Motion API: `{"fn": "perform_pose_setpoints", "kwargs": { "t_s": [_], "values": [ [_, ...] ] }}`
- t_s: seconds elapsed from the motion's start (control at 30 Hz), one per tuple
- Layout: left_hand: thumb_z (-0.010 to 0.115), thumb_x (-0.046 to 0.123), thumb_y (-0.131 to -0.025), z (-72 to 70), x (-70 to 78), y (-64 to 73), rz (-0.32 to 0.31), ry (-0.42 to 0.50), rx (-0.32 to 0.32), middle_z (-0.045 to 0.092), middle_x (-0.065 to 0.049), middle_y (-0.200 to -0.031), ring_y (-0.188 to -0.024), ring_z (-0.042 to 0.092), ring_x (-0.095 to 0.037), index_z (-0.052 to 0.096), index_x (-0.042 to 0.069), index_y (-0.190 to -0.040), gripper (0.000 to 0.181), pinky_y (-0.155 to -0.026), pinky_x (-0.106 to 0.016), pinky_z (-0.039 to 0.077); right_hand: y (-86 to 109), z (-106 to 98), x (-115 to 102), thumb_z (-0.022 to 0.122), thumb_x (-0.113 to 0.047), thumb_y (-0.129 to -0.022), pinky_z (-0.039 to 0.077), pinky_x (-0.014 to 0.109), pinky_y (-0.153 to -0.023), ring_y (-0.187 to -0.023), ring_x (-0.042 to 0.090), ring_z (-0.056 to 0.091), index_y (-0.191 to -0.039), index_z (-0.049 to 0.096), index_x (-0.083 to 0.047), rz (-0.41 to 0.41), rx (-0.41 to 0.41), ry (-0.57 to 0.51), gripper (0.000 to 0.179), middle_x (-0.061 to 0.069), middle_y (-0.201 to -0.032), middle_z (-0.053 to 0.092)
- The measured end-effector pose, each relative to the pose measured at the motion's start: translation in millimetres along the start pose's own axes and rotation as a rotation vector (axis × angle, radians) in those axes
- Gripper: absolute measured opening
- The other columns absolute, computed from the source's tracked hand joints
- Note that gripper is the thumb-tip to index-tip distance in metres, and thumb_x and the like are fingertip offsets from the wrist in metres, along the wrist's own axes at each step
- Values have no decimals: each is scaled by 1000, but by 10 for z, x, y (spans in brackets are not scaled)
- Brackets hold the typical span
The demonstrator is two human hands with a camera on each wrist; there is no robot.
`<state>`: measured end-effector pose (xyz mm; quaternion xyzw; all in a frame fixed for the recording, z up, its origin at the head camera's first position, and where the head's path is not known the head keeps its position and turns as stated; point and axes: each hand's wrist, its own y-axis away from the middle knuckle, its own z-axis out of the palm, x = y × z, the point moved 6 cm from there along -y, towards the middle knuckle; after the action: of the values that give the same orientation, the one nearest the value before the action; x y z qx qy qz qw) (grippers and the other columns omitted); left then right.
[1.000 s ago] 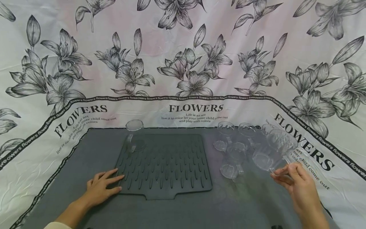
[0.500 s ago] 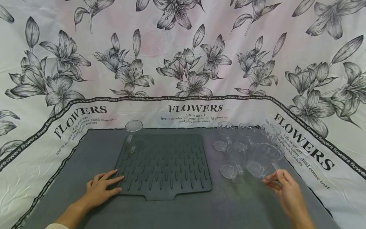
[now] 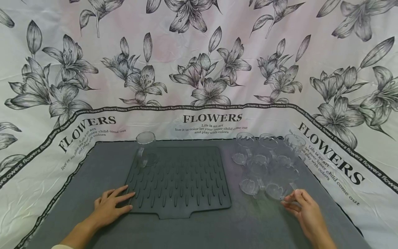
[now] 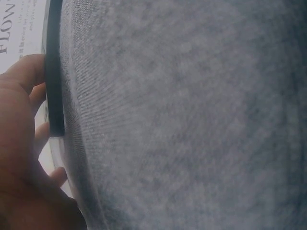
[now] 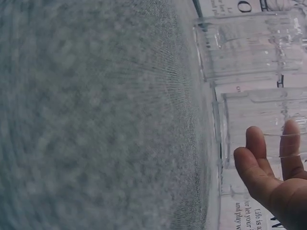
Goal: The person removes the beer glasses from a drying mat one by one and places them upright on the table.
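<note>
My right hand (image 3: 303, 211) pinches the handle of a clear cup (image 3: 275, 191) at the front right of the cup group. In the right wrist view, thumb and fingers of the right hand (image 5: 283, 184) lie beside the see-through wall of a cup (image 5: 252, 115). My left hand (image 3: 109, 209) is spread, its fingertips at the left edge of a dark grey ridged mat (image 3: 177, 204). The left wrist view has the left hand (image 4: 21, 139) against the mat's dark edge (image 4: 56, 96).
Several more clear handled cups, such as a front one (image 3: 249, 186) and a back one (image 3: 245, 140), stand close together right of the mat. Another clear cup (image 3: 146, 138) stands at the mat's back left corner. A flowered cloth (image 3: 211, 86) rises behind the grey table (image 3: 214, 231).
My right hand has carried its cup left and toward me, down beside the front cup of the group. The left hand stays in place at the mat's edge.
</note>
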<state>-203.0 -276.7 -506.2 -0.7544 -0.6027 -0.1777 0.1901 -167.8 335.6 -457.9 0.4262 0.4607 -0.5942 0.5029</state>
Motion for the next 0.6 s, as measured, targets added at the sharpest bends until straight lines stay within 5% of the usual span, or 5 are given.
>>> {"fn": "perform_pose_setpoints", "kwargs": {
  "t_s": [0.6],
  "values": [
    [66,56,-84,23,-11,-12,-12,-3,-6,39,-11,-147,-127,24,-47,65,21,-129,57,-85,-63,17,6,-79,128,44,-23,-104,55,33,-75,-83,24,68,-94,58,-3,17,30,18,27,6,-90,60]
  ]
}}
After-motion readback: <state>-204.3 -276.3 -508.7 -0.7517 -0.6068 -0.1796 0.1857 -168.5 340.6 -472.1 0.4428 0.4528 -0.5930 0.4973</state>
